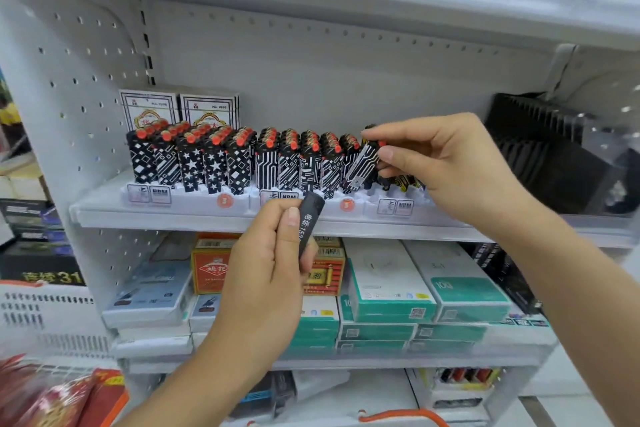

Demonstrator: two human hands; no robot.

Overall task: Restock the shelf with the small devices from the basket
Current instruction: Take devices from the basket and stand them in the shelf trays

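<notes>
White perforated shelving is filling the view, and on its middle shelf [166,215] rows of black-and-white patterned lighters [242,159] with red caps are being kept upright in white display trays [194,196]. At the right end of those rows, one patterned lighter [363,159] is being pinched, tilted, between the thumb and curled fingers of the right hand [446,163], just above the third tray and touching or nearly touching its neighbours; which cannot be told. In front of the shelf edge, a dark grey lighter [309,224] printed with white characters is being gripped by the left hand [270,274], with the thumb pressed along its side and its end pointing up toward the trays. Behind the rows at the left, two white card boxes [180,107] are being stored against the back panel, and a black slotted rack [547,149] is being kept at the far right. On the shelf below, teal and white boxes [429,288] are being stacked beside orange packets [211,267].
</notes>
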